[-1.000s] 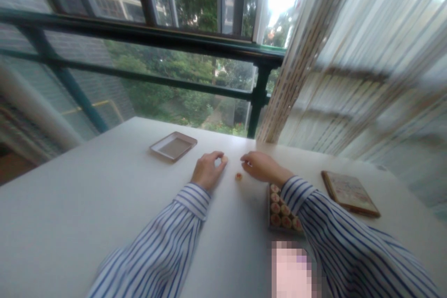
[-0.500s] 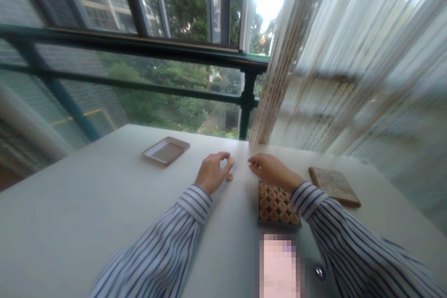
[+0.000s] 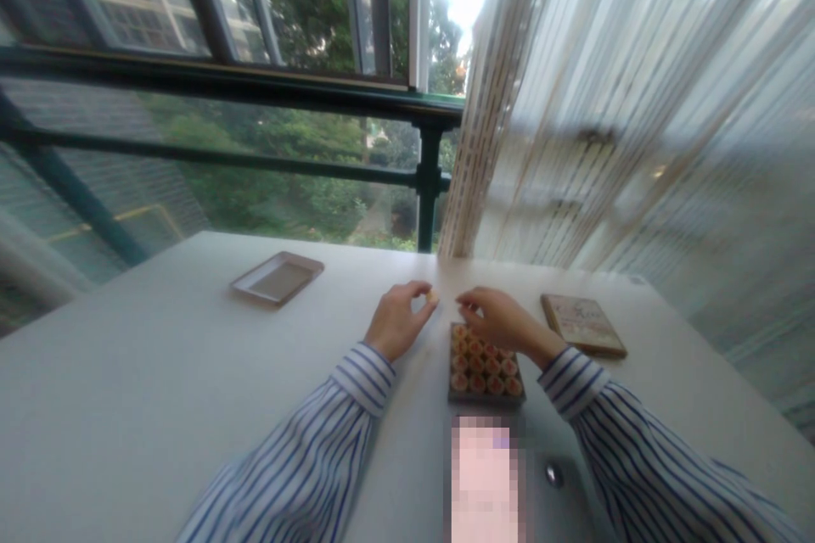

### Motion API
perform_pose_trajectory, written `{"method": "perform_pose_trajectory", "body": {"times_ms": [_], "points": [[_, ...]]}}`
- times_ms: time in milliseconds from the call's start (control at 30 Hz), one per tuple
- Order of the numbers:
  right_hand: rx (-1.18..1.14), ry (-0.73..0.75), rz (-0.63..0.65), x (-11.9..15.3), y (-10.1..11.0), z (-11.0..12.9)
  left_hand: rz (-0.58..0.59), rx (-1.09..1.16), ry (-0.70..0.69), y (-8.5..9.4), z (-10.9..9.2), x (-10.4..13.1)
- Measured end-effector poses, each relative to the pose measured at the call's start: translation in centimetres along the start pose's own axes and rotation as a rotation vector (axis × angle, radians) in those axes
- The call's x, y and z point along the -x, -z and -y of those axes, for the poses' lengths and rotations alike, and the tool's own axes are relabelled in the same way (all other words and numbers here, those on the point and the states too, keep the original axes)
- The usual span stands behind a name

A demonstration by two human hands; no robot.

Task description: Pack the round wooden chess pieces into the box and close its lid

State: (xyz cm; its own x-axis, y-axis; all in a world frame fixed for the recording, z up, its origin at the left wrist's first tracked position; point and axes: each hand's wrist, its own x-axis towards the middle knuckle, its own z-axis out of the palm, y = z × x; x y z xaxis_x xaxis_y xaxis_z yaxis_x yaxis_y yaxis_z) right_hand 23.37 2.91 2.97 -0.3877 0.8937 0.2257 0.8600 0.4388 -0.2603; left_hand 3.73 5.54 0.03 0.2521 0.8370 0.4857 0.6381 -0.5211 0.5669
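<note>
My left hand [image 3: 395, 321] pinches a small round pale piece [image 3: 432, 297] between thumb and forefinger above the white table. Just to its right, my right hand [image 3: 493, 314] hangs over the far edge of a square box, fingers drawn together; what they hold, if anything, is too small to make out. Rows of round wooden pieces with red marks [image 3: 476, 364] fill the dark box [image 3: 487, 399]. My right hand and wrist hide part of its far rows.
A shallow rectangular tray [image 3: 280, 277] lies at the back left of the white table [image 3: 191, 373]. Right of the box is a flat box or lid with a printed top [image 3: 584, 324]. A blurred-out rectangle [image 3: 484, 484] and a shiny round object [image 3: 553, 475] are nearest me.
The view has shifted, so the table's things appear further left. My hands are closer together. The loose round piece below my left hand no longer shows on the table.
</note>
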Motion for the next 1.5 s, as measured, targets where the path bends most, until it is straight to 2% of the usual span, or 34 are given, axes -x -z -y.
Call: {"method": "perform_pose_trajectory", "body": {"times_ms": [200,633,1067,1333,1500], "points": [[-0.033,-0.028,-0.015,1.4,0.1,-1.1,0.040,0.036,-0.012,-0.8,-0.6,-0.1],[-0.275,-0.057,-0.228,2.3,0.5,-3.0,0.130,0.121,-0.005,-3.0,-2.4,-0.8],[-0.326,-0.022,-0.270,3.0,-0.4,-4.2,0.199,0.213,-0.012,-4.5,-3.0,-1.5],[-0.312,0.002,-0.297,3.4,0.3,-4.0,0.284,0.371,-0.009,-4.4,-3.4,-1.9],[-0.285,0.017,-0.294,3.4,0.2,-3.9,0.320,0.490,0.047,-4.0,-3.5,-2.0]]}}
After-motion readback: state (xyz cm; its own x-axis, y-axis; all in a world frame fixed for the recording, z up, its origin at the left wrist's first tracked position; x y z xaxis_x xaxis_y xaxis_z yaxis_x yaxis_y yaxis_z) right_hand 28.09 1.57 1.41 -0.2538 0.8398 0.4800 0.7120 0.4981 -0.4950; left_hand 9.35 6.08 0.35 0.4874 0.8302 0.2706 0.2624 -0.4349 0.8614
